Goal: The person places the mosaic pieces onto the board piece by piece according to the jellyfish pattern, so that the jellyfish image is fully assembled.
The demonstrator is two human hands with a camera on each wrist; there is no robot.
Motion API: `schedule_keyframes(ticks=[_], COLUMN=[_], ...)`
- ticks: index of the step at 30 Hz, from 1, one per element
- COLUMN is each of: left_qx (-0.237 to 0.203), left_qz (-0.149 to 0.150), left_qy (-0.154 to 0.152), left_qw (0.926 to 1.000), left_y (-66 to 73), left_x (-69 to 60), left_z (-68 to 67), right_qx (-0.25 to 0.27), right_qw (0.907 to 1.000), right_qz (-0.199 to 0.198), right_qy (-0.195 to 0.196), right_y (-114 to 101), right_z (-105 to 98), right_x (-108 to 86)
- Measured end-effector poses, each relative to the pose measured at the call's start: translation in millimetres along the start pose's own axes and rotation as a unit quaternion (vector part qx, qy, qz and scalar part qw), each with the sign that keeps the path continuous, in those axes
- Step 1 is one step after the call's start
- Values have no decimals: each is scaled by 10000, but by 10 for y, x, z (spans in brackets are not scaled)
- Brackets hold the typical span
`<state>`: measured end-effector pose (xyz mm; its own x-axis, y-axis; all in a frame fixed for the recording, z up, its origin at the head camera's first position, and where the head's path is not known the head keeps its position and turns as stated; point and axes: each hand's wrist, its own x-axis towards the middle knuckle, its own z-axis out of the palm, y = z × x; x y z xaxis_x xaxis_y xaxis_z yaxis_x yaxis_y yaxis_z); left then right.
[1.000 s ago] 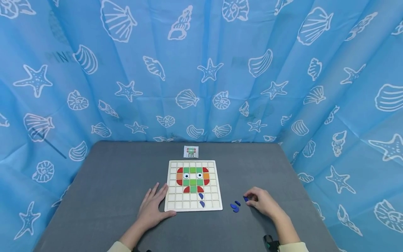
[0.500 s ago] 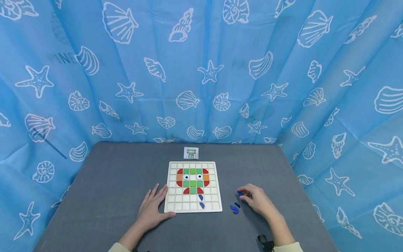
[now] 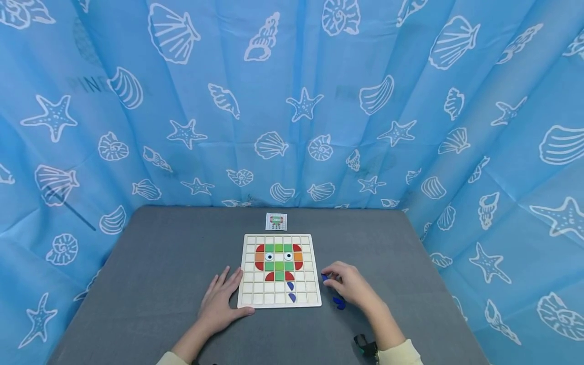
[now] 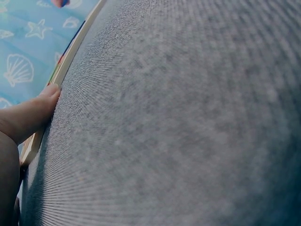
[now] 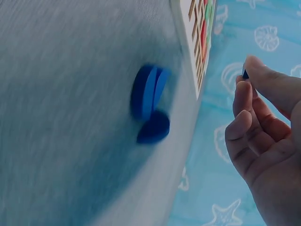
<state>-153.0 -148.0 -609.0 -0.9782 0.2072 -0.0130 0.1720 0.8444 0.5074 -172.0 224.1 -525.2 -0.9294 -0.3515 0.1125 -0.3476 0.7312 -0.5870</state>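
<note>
A square wooden grid board (image 3: 258, 287) lies on the table, bearing red, green and orange tiles, two eye tiles and two dark blue half-moon pieces (image 3: 292, 298). At its front left corner my left hand (image 3: 219, 306) rests with fingers spread along the left side and the thumb (image 4: 35, 110) over the front edge. Just off the board's right edge, my right hand (image 3: 350, 285) pinches a small blue piece (image 3: 324, 277) between thumb and fingers. In the right wrist view only a sliver of that piece (image 5: 245, 74) shows. Several loose blue pieces (image 5: 149, 94) lie close together below this hand.
Behind the board a small printed card (image 3: 276, 221) shows a similar coloured figure. A grey cloth (image 3: 182, 253) covers the table. Blue curtains (image 3: 292, 126) with white shell patterns hang around its back and sides.
My right hand has moved left with the blue piece, from beyond the loose pieces to near the board's right edge. My left hand has stayed in place.
</note>
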Motion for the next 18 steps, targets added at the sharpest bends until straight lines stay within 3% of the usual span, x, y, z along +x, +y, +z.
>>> schedule_keyframes(ticks=[9, 18], left_qx=[7, 22], left_qz=[10, -16], left_qy=[21, 0], left_qw=[10000, 10000], left_y=[-10, -10], left_x=[-3, 2], left_z=[7, 12], right_qx=[72, -34], right_qw=[9991, 9968], right_qz=[-415, -666], right_qy=[-61, -431], right_y=[-176, -356], right_z=[156, 306], right_x=[111, 230])
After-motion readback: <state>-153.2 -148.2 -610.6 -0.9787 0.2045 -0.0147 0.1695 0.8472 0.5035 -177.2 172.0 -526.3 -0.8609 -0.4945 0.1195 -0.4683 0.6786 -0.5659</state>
